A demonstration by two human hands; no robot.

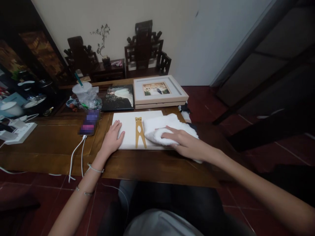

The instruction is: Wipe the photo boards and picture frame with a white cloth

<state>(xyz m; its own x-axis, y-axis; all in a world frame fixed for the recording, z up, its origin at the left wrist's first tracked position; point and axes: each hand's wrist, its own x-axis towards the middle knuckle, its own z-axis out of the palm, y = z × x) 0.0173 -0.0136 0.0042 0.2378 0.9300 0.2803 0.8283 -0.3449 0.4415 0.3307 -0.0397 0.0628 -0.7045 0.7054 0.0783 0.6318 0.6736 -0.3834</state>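
A flat white board (126, 131) lies near the table's front edge, with a mustard-yellow long-legged cat figure (137, 132) on its face. Resting on the board's left edge is my left hand (113, 137), its fingers stretched out. My right hand (183, 141) grips a fluffy white towel (169, 124) and presses it on the right part of the board. The towel is bunched under my fingers, hides the board's right end and hangs past it. Whether the cat figure is printed or a separate piece, I cannot tell.
Behind the board are framed pictures (136, 97) and a dark photo panel (119, 104). A phone (89, 123) with white cables, a plastic cup with a straw (81, 90) and a power strip (22, 132) stand left. Dark wooden chairs (144, 49) line the wall.
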